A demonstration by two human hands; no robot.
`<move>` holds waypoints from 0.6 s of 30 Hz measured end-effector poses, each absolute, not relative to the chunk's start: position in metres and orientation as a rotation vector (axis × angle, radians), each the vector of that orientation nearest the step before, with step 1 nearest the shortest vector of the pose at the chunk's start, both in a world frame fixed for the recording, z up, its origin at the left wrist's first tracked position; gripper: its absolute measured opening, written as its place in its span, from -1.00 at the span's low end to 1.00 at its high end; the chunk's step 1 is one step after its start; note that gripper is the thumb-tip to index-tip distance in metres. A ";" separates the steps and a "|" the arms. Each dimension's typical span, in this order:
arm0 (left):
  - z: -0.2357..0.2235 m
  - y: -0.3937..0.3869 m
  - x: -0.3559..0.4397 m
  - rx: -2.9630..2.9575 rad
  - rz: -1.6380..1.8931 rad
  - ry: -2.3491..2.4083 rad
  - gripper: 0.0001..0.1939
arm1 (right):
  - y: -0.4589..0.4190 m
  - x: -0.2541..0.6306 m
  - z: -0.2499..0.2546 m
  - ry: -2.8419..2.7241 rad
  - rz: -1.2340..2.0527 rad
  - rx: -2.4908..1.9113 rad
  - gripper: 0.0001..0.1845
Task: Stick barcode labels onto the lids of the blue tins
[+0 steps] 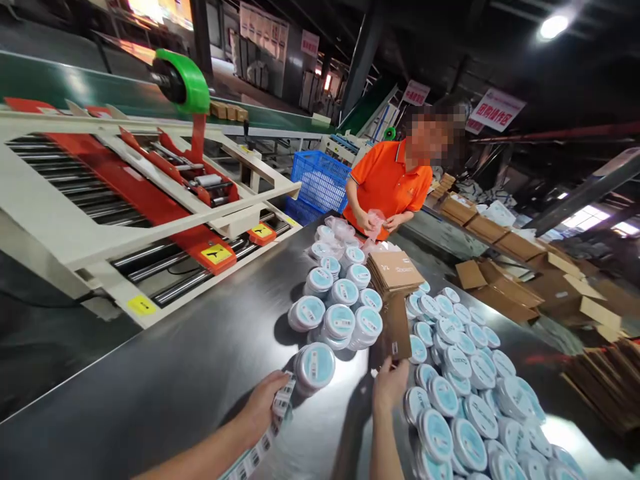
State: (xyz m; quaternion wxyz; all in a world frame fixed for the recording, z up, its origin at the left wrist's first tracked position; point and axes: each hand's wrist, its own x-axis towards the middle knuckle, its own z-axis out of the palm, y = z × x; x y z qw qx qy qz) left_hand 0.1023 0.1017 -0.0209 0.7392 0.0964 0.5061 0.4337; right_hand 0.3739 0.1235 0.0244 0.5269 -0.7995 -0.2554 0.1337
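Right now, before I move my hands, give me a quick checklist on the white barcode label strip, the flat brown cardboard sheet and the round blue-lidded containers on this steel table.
Left hand grips the white barcode label strip: ok.
Right hand holds the flat brown cardboard sheet upright: ok.
Strip clear of the nearest round blue-lidded container: cannot tell, they look very close.
Co-worker in the orange polo shirt away from your hands: ok.
Container labels legible: cannot tell, too small.

The steel worktop [165, 360] gives free passage left of the left hand [263, 407]. Round blue-lidded tubs [340, 317] block the way ahead; more tubs [465, 417] crowd just beside the right hand [389, 387], leaving a narrow lane between the hands.
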 end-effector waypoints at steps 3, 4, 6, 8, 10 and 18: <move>-0.021 0.101 0.109 0.222 0.953 1.129 -0.80 | 0.124 0.358 0.027 -0.744 0.275 -1.925 -0.84; -0.021 0.101 0.110 0.228 0.956 1.133 -0.80 | 0.124 0.352 0.027 -0.776 0.272 -1.929 -0.83; -0.019 0.101 0.112 0.244 0.962 1.136 -0.75 | 0.124 0.342 0.024 -0.817 0.269 -1.945 -0.78; -0.018 0.102 0.113 0.260 0.964 1.142 -0.71 | 0.124 0.336 0.022 -0.836 0.272 -1.968 -0.73; -0.016 0.103 0.115 0.269 0.966 1.155 -0.69 | 0.125 0.334 0.022 -0.842 0.280 -1.991 -0.67; -0.005 0.109 0.124 0.254 0.874 1.206 -0.73 | 0.073 0.361 0.035 -0.731 0.322 -2.027 -0.45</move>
